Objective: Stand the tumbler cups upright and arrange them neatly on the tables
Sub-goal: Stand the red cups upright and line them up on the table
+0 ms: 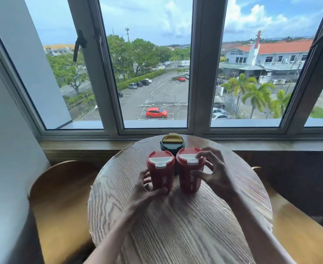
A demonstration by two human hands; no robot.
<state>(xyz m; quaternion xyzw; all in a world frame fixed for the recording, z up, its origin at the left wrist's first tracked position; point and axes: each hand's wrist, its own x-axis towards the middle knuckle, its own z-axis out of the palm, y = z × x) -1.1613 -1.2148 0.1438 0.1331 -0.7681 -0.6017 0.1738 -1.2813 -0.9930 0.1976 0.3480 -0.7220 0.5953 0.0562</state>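
- Between my two hands, in the head view, two red tumblers stand upright side by side on the round wooden table (175,225), with a dark tumbler with a yellow lid (172,142) just behind them, toward the window.
- My left hand (147,189) curls around the lower body of the left red tumbler (160,172), thumb in front, fingers behind: a closed hold.
- My right hand (216,175) is half open on the right red tumbler (190,168), fingertips touching its lid edge and side, thumb low on the body.
- To do this well, I judge I should keep both bases flat, slide rather than lift, and level the pair so their white lid tabs face alike.
- Beyond my fingertips the dark tumbler sits near the table's far edge, so I would avoid pushing forward.
- Toward my wrists there is plenty of bare tabletop; wooden chairs (61,197) flank both sides below.
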